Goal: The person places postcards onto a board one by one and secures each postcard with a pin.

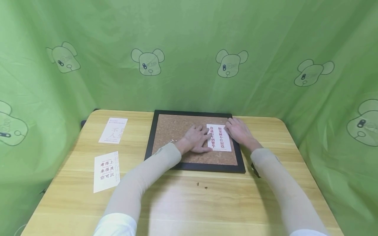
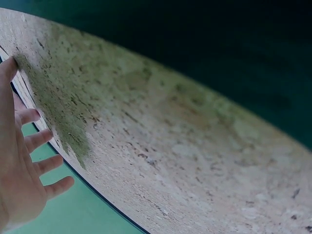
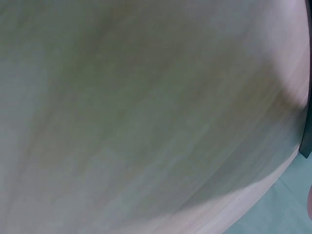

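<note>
A white card with red Chinese characters (image 1: 219, 139) lies on the right part of a black-framed cork board (image 1: 171, 124). My left hand (image 1: 196, 137) rests on the card's left edge, its fingers spread. In the left wrist view, the same hand (image 2: 24, 165) shows straight, separated fingers, with the thumb at the cork. At the card's upper right corner is my right hand (image 1: 238, 130), fingers bent over the edge and the board's frame. Whatever lies under its fingertips is hidden, and I cannot tell if they pinch anything. The right wrist view catches mostly blurred tabletop.
Two more printed cards, an upper one (image 1: 113, 130) and a lower one (image 1: 106, 172), lie left of the board on the wooden table (image 1: 177, 209). Two tiny dark pins (image 1: 197, 184) sit in front of the board. A green curtain (image 1: 189, 88) surrounds the table's back and sides.
</note>
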{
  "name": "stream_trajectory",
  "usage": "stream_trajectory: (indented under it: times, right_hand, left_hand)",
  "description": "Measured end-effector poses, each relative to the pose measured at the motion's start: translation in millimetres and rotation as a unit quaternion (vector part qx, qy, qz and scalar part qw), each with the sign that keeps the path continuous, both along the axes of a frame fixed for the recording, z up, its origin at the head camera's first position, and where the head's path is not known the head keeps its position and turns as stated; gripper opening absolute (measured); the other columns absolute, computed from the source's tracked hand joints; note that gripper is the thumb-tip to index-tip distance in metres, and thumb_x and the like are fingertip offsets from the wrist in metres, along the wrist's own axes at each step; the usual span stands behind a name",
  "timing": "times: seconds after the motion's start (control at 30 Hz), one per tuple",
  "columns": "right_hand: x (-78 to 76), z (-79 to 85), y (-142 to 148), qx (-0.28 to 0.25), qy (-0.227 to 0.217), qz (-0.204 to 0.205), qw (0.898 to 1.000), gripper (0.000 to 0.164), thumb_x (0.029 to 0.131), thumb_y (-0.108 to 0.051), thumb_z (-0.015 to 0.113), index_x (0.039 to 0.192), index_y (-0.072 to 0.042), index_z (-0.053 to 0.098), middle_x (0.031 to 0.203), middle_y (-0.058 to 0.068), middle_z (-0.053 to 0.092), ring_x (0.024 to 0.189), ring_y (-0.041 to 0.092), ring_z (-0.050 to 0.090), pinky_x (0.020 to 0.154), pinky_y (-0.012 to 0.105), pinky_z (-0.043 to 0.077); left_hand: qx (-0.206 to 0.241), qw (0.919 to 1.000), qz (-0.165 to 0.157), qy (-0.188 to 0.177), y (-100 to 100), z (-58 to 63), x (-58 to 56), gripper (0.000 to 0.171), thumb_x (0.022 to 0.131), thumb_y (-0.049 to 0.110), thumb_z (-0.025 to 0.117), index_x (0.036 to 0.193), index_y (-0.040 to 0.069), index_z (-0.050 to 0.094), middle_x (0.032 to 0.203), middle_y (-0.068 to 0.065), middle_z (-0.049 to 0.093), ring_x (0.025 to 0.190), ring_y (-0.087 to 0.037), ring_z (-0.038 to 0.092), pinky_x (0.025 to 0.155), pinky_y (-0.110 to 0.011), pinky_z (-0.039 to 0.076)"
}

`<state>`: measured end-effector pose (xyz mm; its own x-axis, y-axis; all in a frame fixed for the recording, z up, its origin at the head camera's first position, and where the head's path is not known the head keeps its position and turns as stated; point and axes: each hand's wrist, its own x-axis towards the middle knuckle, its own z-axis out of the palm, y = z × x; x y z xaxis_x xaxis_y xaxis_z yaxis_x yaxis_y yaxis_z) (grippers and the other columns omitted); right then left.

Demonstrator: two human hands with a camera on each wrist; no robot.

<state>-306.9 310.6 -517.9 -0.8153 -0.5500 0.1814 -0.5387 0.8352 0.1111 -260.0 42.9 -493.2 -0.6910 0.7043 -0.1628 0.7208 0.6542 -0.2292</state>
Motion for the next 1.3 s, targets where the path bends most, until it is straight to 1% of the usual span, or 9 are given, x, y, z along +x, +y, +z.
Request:
stream_trajectory:
  times: [0.23, 0.43, 0.7, 0.9, 1.13, 1.3]
  right_hand:
    - [1.8, 1.3, 0.2, -0.008, -0.008, -0.005, 1.0, 0.019, 0.109, -0.017, 0.054, 0.103, -0.002, 0.063, 0.102, 0.013, 0.058, 0.095, 0.03, 0.055, 0.089, 0.046, 0.052]
    - [3.9, 3.8, -1.5, -0.004, -0.013, -0.006, 1.0, 0.019, 0.109, -0.018, 0.053, 0.103, -0.002, 0.063, 0.103, 0.013, 0.059, 0.096, 0.03, 0.055, 0.09, 0.046, 0.053]
    - [4.0, 3.6, -0.9, -0.005, -0.013, -0.001, 1.0, 0.019, 0.109, -0.017, 0.053, 0.103, -0.002, 0.064, 0.102, 0.012, 0.06, 0.095, 0.029, 0.056, 0.09, 0.046, 0.053]
    - [3.7, 2.6, -0.4, -0.007, -0.012, 0.004, 1.0, 0.019, 0.108, -0.016, 0.052, 0.103, -0.001, 0.064, 0.102, 0.013, 0.059, 0.095, 0.029, 0.055, 0.088, 0.045, 0.053]
    - [4.1, 2.7, -1.7, -0.018, -0.014, 0.002, 1.0, 0.019, 0.108, -0.015, 0.052, 0.102, -0.001, 0.064, 0.103, 0.013, 0.06, 0.097, 0.029, 0.055, 0.09, 0.045, 0.053]
    - [5.0, 1.9, -1.6, -0.025, -0.023, -0.005, 0.999, 0.02, 0.108, -0.015, 0.051, 0.101, -0.001, 0.064, 0.102, 0.013, 0.059, 0.096, 0.03, 0.054, 0.087, 0.045, 0.052]
  left_hand:
    - [0.004, 1.0, 0.001, -0.002, 0.8, 1.4, 0.5, 0.083, 0.1, 0.081, 0.029, 0.166, 0.03, 0.034, 0.168, -0.003, 0.04, 0.154, -0.03, 0.041, 0.128, -0.054, 0.036]
    - [0.004, 1.0, 0.002, -0.007, 1.3, 0.9, -0.3, 0.083, 0.1, 0.081, 0.03, 0.166, 0.03, 0.034, 0.168, -0.003, 0.04, 0.155, -0.03, 0.04, 0.127, -0.054, 0.037]
    - [-0.001, 0.9999, 0.003, -0.012, 2.2, 0.4, -0.6, 0.084, 0.1, 0.081, 0.029, 0.167, 0.03, 0.031, 0.17, -0.003, 0.038, 0.156, -0.032, 0.038, 0.128, -0.055, 0.035]
    - [-0.004, 0.9999, 0.008, -0.014, 1.8, 2.6, 0.7, 0.085, 0.1, 0.082, 0.028, 0.168, 0.03, 0.029, 0.172, -0.003, 0.035, 0.159, -0.033, 0.035, 0.129, -0.056, 0.033]
    - [-0.002, 0.9997, 0.012, -0.021, 1.3, 2.3, 1.3, 0.084, 0.1, 0.081, 0.028, 0.168, 0.03, 0.029, 0.173, -0.003, 0.034, 0.16, -0.033, 0.034, 0.13, -0.056, 0.032]
    - [0.0, 0.9997, 0.01, -0.021, 1.5, 2.0, 0.9, 0.084, 0.1, 0.081, 0.028, 0.167, 0.03, 0.03, 0.172, -0.004, 0.035, 0.159, -0.033, 0.034, 0.13, -0.055, 0.033]
